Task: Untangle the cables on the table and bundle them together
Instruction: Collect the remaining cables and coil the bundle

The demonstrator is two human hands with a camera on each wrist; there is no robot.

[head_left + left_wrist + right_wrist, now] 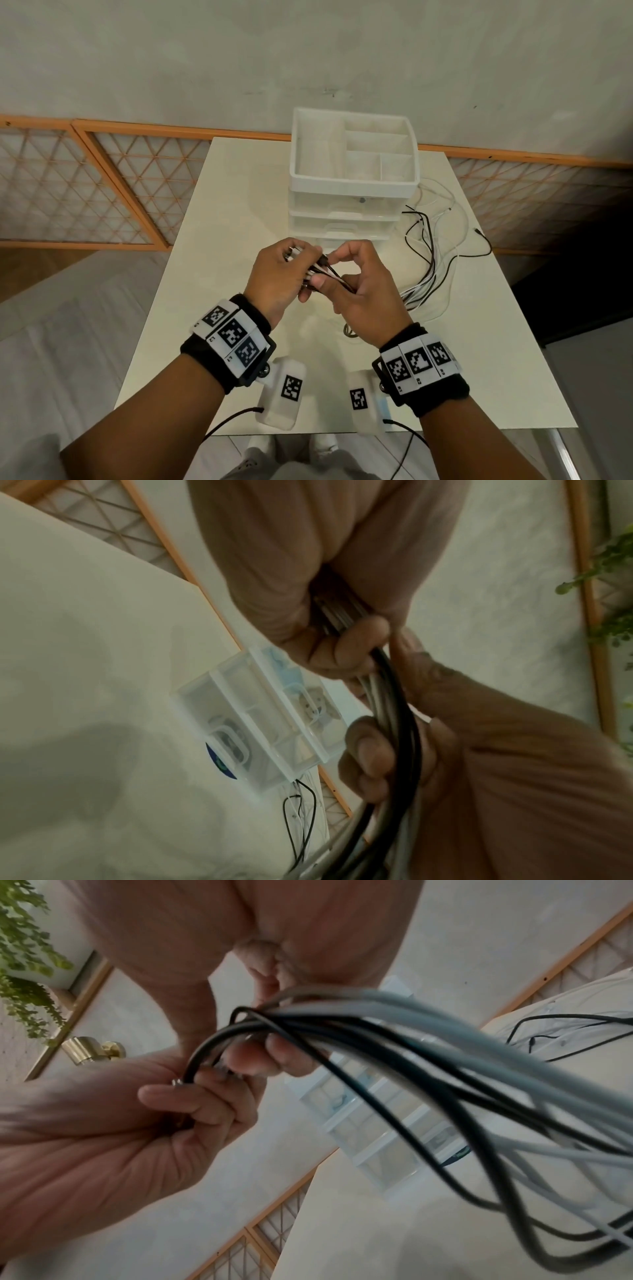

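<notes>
Several black and white cables [430,263] trail across the right side of the white table [219,274] and gather into a bundle [325,272] held above the middle. My left hand [303,270] grips the bundle's plug ends, and metal connector tips [291,255] stick out past its fingers. My right hand [339,274] pinches the same bundle right beside it. In the left wrist view the bundled cables [400,723] run between my left hand [346,631] and my right hand [377,753]. In the right wrist view the cables [411,1042] fan out from the right hand [270,1053] toward the table.
A white drawer organiser [352,192] with an open compartment tray on top stands at the back of the table, the loose cable ends lying to its right. A small dark loop [348,330] lies near my right wrist. Lattice screens [85,185] stand behind.
</notes>
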